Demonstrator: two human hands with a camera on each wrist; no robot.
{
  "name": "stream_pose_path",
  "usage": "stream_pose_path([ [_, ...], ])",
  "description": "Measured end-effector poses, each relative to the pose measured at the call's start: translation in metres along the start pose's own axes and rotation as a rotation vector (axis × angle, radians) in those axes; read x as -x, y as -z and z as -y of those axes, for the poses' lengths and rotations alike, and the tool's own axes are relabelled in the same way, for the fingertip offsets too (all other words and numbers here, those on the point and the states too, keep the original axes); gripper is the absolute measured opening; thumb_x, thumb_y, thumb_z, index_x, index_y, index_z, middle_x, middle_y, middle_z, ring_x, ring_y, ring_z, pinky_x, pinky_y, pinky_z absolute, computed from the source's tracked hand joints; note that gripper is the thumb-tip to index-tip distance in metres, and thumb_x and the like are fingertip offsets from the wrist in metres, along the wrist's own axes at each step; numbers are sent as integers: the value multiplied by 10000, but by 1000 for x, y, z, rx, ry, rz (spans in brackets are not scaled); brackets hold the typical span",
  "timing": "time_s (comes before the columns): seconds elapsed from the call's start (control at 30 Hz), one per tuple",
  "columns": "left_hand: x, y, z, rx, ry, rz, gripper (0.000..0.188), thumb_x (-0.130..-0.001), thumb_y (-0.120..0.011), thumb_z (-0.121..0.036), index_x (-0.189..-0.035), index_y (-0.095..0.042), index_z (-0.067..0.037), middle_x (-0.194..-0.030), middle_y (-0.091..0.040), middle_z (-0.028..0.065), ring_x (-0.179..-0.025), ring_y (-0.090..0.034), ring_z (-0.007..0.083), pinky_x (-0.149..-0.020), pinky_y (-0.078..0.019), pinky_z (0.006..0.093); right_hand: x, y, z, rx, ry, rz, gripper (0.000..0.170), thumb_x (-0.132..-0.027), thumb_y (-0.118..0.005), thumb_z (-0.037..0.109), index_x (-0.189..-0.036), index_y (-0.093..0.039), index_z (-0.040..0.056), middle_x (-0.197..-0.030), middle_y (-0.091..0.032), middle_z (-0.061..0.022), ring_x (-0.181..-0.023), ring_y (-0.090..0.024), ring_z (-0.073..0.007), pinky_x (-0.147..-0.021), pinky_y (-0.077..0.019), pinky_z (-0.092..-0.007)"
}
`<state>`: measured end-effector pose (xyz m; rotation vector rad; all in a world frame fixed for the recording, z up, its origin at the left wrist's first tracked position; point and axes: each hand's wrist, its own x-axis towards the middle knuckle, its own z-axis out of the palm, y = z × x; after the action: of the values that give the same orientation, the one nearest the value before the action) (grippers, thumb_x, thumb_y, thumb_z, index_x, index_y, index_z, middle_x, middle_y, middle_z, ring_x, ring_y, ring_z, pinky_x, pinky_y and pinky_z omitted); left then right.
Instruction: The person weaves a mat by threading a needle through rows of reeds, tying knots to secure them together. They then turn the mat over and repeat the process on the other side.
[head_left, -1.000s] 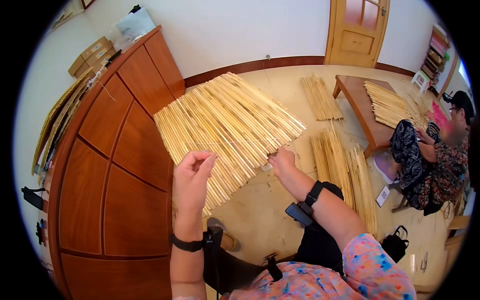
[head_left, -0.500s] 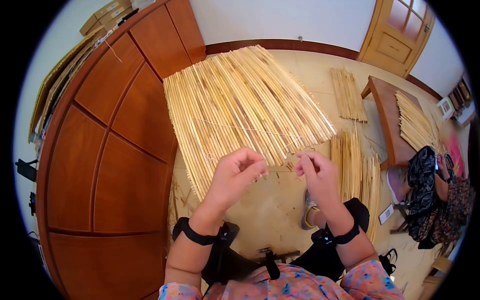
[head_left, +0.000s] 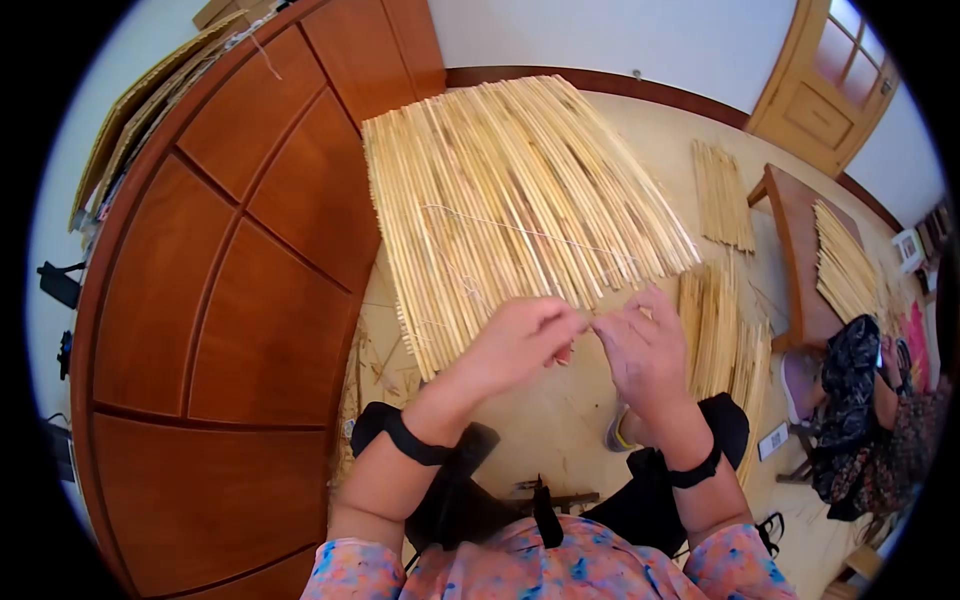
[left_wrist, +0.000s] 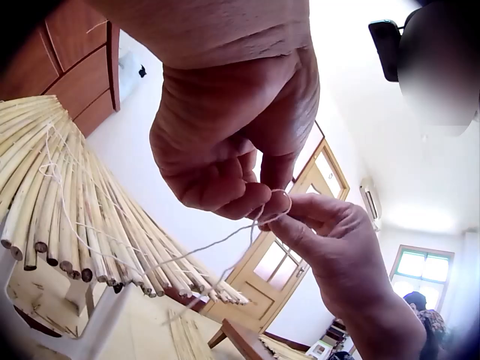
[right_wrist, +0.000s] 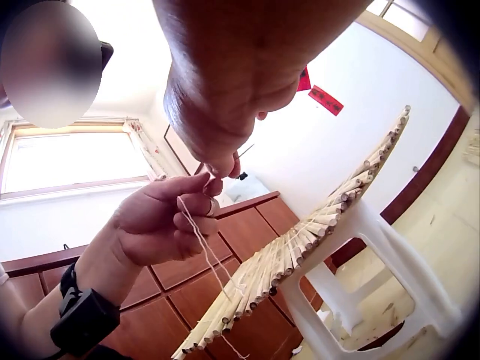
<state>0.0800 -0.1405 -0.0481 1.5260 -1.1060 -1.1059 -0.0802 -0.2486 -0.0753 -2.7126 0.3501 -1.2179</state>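
Both hands meet in front of the near edge of a mat of pale straw-coloured stalks (head_left: pixel 520 190). My left hand (head_left: pixel 525 340) pinches a thin white thread (left_wrist: pixel 202 249) between thumb and fingers, and a small loop of it stands at the fingertips. Fingertip to fingertip with it, my right hand (head_left: pixel 645 355) pinches the same thread. In the right wrist view a thin needle-like sliver (right_wrist: pixel 245 150) sticks out by the right fingertips. Strands run from the hands down to the mat, where thread lies across the stalks.
A white plastic stool (right_wrist: pixel 360 277) stands under the mat. Red-brown wooden cabinets (head_left: pixel 265 330) line the left side. Stalk bundles (head_left: pixel 710 320) lie on the floor at right, near a brown low table (head_left: pixel 795 250) bearing more stalks. Another person (head_left: pixel 850 410) sits at far right.
My right hand has come away from the mat's edge toward my body. The left hand has moved right, and their fingertips now meet at the thread. The head view has shifted downward.
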Motion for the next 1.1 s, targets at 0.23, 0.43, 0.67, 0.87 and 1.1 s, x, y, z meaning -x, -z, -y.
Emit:
stream_pose_path([
  [0.23,4,16,5,155,-107,-95,456,-1022,-350,-341,-1047,-633,16,-839,-650,75,-688,-564,115,-639,-460,237,-5,1,3,-227,-217,-43,136,-727,-672,-23,-841,-639,44,-776,-619,-101,-806,-577,-275,-709,-480,-342],
  [0.43,6,19,2,370,-97,-150,435,-1016,-372,-363,-1070,-608,-1,-831,-633,64,-700,-570,102,-663,-467,229,6,-6,4,-596,-533,103,87,-792,-649,25,-871,-613,17,-913,-653,-113,-850,-600,-235,-740,-482,-312],
  [0.67,-2,22,-1,535,-148,-140,421,-1026,-357,-335,-1077,-597,7,-872,-627,66,-743,-582,119,-705,-476,246,5,-8,8,-937,-557,217,76,-833,-599,21,-908,-595,6,-1278,-536,-154,-969,-599,-176,-789,-498,-291],
  [0.87,-6,16,-8,554,-158,-102,404,-1029,-351,-314,-1066,-600,2,-877,-621,58,-759,-573,118,-718,-477,252,4,-11,14,-989,-601,243,79,-837,-596,21,-916,-593,10,-1245,-547,-140,-1005,-584,-175,-806,-508,-291],
  [1.1,-10,19,-9,531,-203,-189,373,-1020,-380,-302,-1072,-602,-6,-893,-619,53,-784,-569,119,-729,-473,250,8,-9,6,-1448,-934,255,78,-906,-595,82,-951,-595,19,-1004,-634,-72,-917,-603,-147,-842,-497,-305],
])
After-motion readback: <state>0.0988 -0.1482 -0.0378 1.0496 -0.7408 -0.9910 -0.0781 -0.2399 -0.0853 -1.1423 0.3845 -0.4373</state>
